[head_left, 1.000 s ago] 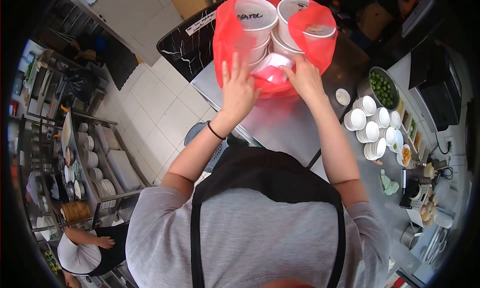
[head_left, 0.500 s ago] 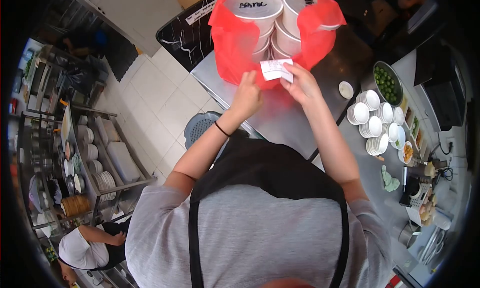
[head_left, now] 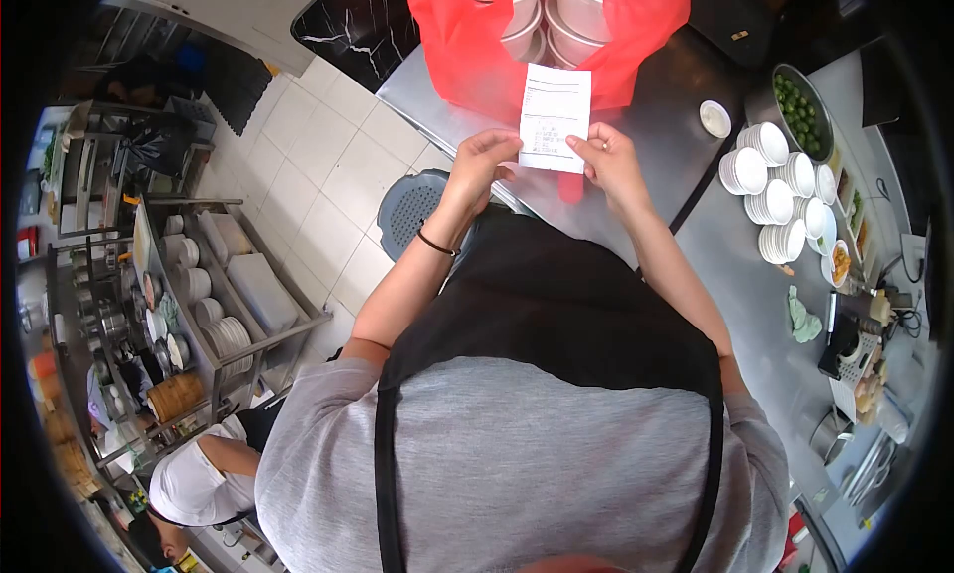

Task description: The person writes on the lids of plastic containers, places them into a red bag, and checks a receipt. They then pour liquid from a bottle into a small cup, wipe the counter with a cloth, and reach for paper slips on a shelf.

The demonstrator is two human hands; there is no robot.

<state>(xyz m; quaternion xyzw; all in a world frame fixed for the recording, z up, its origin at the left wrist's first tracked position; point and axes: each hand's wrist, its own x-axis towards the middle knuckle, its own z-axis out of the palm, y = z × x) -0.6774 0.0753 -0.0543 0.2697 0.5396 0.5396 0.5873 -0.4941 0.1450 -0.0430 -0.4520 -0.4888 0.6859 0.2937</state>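
A white printed receipt (head_left: 555,116) is stretched flat between my two hands. My left hand (head_left: 484,165) pinches its lower left edge, and my right hand (head_left: 608,163) pinches its lower right edge between thumb and fingers. Just beyond the paper a red bag (head_left: 462,51) stands on the steel table, open around stacked white tubs (head_left: 576,26). The tops of the tubs are cut off by the frame's upper edge.
On the right counter (head_left: 740,305) are stacked white bowls (head_left: 743,170), a pot of green limes (head_left: 798,111) and a green cloth (head_left: 803,317). A grey perforated bin (head_left: 409,210) stands below left. A co-worker (head_left: 204,479) is beside the shelves (head_left: 268,339) at lower left.
The receipt has been unfolded to full length. My left hand has taken hold of its left edge. The view has shifted, with the bag and tubs now higher in the frame.
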